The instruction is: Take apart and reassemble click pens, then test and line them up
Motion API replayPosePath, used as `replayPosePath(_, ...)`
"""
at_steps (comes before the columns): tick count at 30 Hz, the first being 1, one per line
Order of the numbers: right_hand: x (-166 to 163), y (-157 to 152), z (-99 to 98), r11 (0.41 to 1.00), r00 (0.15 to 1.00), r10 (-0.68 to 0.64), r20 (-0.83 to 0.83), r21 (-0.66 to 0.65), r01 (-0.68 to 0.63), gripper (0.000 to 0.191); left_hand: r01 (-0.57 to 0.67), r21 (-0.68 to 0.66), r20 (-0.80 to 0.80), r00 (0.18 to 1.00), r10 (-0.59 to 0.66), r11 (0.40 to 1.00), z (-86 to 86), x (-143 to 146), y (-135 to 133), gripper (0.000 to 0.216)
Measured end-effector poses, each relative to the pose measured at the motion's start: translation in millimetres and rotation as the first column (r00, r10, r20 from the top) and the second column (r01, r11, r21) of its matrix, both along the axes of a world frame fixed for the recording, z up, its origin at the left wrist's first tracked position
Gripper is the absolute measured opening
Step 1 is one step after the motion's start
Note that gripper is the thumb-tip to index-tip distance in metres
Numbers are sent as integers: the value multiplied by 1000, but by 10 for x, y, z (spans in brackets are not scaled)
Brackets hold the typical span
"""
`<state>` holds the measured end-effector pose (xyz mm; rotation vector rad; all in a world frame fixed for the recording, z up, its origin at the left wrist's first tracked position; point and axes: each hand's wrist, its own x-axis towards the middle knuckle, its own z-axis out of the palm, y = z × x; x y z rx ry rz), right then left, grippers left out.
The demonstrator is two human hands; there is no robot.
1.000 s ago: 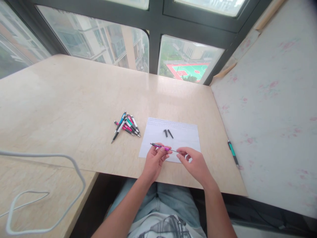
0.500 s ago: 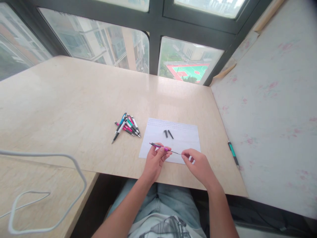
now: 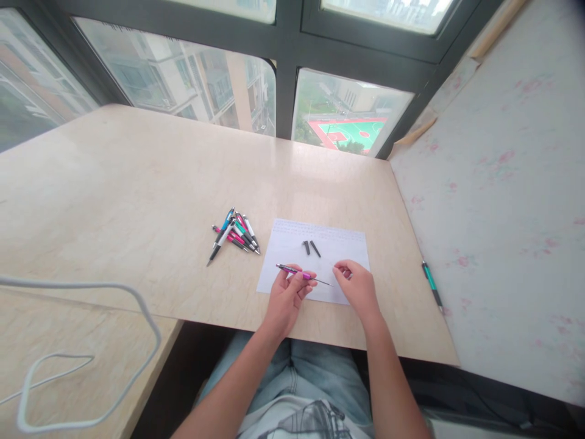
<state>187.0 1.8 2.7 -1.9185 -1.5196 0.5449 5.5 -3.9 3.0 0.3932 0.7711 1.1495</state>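
My left hand (image 3: 286,299) is closed round a purple pen barrel (image 3: 305,275), its clip end pointing left. From the barrel's right end a thin dark refill (image 3: 322,282) sticks out bare. Just right of the refill's tip, apart from it, my right hand (image 3: 356,285) has thumb and forefinger drawn together over the paper; anything between them is too small to make out. Below both hands lies a white sheet of paper (image 3: 278,250) with handwriting along its top. Two short black pen parts (image 3: 306,247) rest side by side on the sheet, beyond my hands.
A pile of several pens (image 3: 233,231) in mixed colours lies left of the paper. One green and black pen (image 3: 432,285) sits by the wall at the table's right edge. A white cable (image 3: 137,296) loops across the lower left. Windows (image 3: 351,116) border the far side.
My right hand has shifted slightly up and left, off the end of the refill to a spot above its tip. The left hand and the purple barrel have stayed in place.
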Motion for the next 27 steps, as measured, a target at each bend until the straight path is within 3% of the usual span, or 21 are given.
replayPosePath(8, -187, 295, -13, 998, 998, -59, 19, 36, 58, 22, -3, -5, -2, 1000, 3, 1000, -2, -8, 2, 32)
replayPosePath(15, -89, -21, 65, 1000, 912, -18, -410, -21, 10, 31, -2, -9, -6, 1000, 2, 1000, 18, 0, -6, 30)
replayPosePath(19, -19, -46, 82, 1000, 974, -31, -224, -4, 31, 30, 6, -11, -10, 1000, -6, 1000, -14, -7, 2, 31)
replayPosePath(23, -80, 176, 12, 998, 999, -53, -6, 42, 53, 24, 7, -5, -11, 1000, -7, 1000, -27, -8, 6, 30)
replayPosePath(27, -209, 346, -28, 997, 999, -50, 15, 60, 49, 25, -8, 2, -13, 1000, 8, 1000, -4, -2, -2, 29)
